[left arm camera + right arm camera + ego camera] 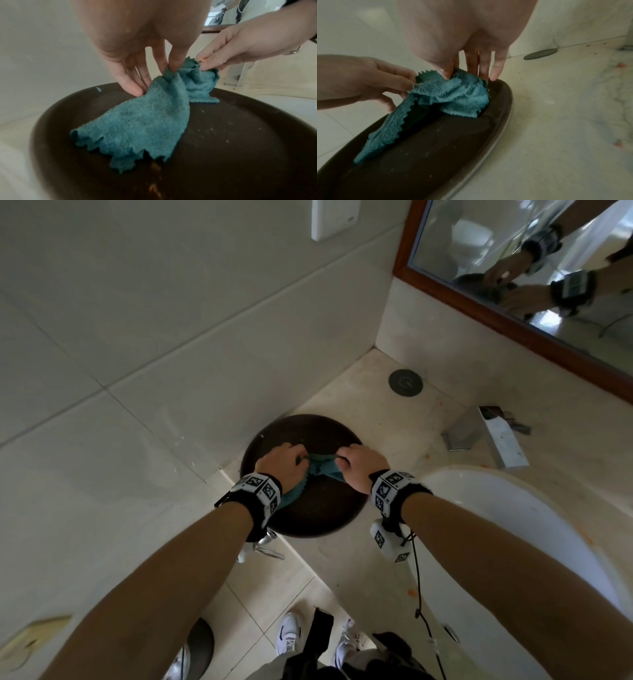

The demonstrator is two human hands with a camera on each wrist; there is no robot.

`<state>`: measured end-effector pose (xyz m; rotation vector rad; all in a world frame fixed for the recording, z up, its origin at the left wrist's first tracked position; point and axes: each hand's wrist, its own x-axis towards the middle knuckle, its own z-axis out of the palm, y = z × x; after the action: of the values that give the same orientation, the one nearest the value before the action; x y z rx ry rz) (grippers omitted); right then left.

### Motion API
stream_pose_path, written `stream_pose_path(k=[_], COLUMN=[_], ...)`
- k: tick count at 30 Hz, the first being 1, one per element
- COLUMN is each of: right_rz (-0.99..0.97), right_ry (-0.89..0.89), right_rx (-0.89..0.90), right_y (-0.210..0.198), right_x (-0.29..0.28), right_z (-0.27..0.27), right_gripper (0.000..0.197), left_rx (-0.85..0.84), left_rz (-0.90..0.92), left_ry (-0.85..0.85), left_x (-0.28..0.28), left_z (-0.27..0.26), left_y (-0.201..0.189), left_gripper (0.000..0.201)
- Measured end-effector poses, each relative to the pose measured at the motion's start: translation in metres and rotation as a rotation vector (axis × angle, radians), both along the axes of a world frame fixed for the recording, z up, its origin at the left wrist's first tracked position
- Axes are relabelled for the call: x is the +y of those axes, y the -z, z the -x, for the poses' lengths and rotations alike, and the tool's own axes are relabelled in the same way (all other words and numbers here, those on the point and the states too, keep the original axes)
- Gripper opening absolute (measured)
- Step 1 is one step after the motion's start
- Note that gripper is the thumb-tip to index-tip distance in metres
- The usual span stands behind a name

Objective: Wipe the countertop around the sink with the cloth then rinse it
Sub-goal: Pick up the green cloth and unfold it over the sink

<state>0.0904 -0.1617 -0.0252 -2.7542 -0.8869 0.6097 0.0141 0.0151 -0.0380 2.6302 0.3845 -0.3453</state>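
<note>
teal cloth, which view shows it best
The left wrist view: the teal cloth spreads wide over the dark round tray, zigzag edge clear, both hands pinching its top. The right wrist view shows it bunched and side-on. In the head view it is small, mostly hidden between the left hand and right hand.

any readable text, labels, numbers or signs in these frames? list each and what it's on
No readable words or numbers.
White wall plate: small dark mark at its lower right corner, too small to read.
Wrist bands: black-and-white square marker patterns, no letters.
Dark round disc on the countertop: a faint engraved symbol, no text.
</note>
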Motion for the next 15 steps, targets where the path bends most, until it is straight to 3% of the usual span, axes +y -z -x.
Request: stream_pose_path(k=[7,15], right_rz=[-0.156,-0.263], right_ry=[0.212,0.261], right_rx=[0.069,0.02], right_y=[-0.031,-0.052], right_x=[0.0,-0.017], right_z=[0.004,0.014], right_gripper=[0.033,0.024], left_rx=[-0.05,-0.092], left_rz=[0.127,0.211], left_ry=[0.015,0.08], left_x=[-0.005,-0.017], left_z=[-0.004,-0.003], left_y=[-0.028,-0.048], left_gripper=[0.018,0.022])
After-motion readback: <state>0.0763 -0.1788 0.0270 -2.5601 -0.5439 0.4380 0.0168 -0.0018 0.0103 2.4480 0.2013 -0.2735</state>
